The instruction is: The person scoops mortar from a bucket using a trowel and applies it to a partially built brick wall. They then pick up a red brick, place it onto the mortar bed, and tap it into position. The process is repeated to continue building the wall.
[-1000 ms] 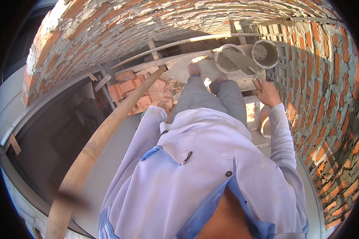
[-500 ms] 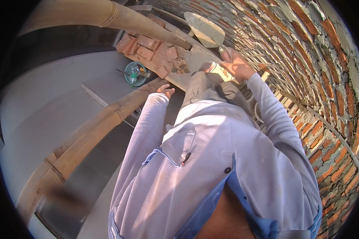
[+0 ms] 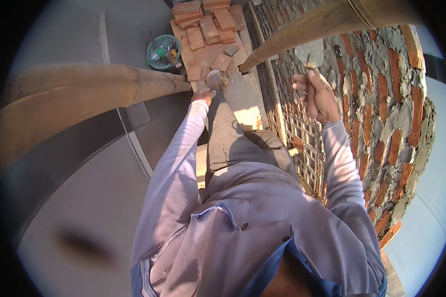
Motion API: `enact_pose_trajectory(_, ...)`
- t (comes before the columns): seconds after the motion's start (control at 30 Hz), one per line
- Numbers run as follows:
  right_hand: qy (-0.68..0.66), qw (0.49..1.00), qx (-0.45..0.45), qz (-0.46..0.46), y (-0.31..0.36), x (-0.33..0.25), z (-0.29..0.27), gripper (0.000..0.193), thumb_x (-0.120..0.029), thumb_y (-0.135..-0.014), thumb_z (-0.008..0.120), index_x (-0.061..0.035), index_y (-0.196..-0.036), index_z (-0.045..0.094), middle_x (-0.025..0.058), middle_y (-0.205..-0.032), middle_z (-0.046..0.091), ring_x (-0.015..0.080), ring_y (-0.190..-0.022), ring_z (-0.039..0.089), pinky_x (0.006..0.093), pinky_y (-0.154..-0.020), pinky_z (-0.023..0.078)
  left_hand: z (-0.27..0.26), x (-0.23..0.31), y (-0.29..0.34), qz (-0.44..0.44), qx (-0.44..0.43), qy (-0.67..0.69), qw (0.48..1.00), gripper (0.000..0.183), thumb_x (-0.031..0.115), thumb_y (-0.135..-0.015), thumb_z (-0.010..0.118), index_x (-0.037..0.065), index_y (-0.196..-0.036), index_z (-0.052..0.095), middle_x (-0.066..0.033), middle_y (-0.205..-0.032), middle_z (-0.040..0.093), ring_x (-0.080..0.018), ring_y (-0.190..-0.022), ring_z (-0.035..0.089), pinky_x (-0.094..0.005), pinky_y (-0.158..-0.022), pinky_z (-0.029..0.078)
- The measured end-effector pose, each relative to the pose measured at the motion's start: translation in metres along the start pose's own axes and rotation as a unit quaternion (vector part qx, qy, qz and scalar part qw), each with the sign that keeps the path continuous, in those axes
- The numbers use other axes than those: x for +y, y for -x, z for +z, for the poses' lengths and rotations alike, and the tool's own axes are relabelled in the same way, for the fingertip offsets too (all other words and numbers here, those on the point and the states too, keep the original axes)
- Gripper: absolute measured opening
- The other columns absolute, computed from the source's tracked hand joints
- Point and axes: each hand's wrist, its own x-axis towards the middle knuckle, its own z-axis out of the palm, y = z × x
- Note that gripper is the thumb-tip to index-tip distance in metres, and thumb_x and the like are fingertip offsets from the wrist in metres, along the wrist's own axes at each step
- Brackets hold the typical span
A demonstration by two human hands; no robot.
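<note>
My right hand [image 3: 324, 99] is raised before the brick wall, pinching a trowel by its handle between thumb and finger. The other fingers stick out loosely. The trowel's grey blade [image 3: 310, 54] points up and away, partly behind a bamboo pole. My left hand [image 3: 203, 95] is low beside my leg at the left edge of a plank platform [image 3: 243, 91], its fingers curled with nothing visible in them. It is close to a loose brick [image 3: 194, 74] and the end of another bamboo pole. My foot [image 3: 213, 78] stands on the platform.
Stacked bricks [image 3: 195, 37] fill the platform's far end. A green basin [image 3: 157, 60] holding a plastic bottle is left of them. One bamboo pole [image 3: 302, 29] slants across the upper right, another [image 3: 104, 86] across the left. A rough brick wall [image 3: 364, 104] rises at right.
The view has swung right, showing more of the brick stack. My right hand has lifted away from my leg towards the wall with the trowel. My left hand's spread fingers have curled in.
</note>
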Motion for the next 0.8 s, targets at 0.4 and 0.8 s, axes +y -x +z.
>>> enact_pose_trajectory(0.4, -0.041, 0.967, 0.238, 0.074, -0.056, 0.04, 0.001, 0.03, -0.027, -0.103, 0.049, -0.0042, -0.122, 0.056, 0.0121, -0.114, 0.064, 0.0171, -0.084, 0.064, 0.0266, -0.056, 0.051, 0.062, 0.062, -0.309, -0.057, -0.003, -0.091, 0.994, 0.093, 0.043, -0.075, 0.077, 0.0, -0.147, 0.035, -0.0217, -0.14, 0.051, -0.0324, -0.126, 0.054, -0.0347, -0.109, 0.042)
enact_pose_trajectory(0.8, -0.097, 0.902, 0.365, 0.209, -0.138, 0.156, 0.063, 0.033, -0.029, -0.104, 0.048, -0.0033, -0.124, 0.055, 0.0148, -0.114, 0.064, 0.0154, -0.076, 0.063, 0.0241, -0.051, 0.047, 0.172, 0.184, -0.541, -0.034, 0.066, -0.155, 0.985, 0.121, 0.064, -0.074, 0.072, 0.011, -0.157, 0.001, -0.0191, -0.161, 0.005, -0.0393, -0.148, 0.011, -0.0494, -0.116, 0.029)
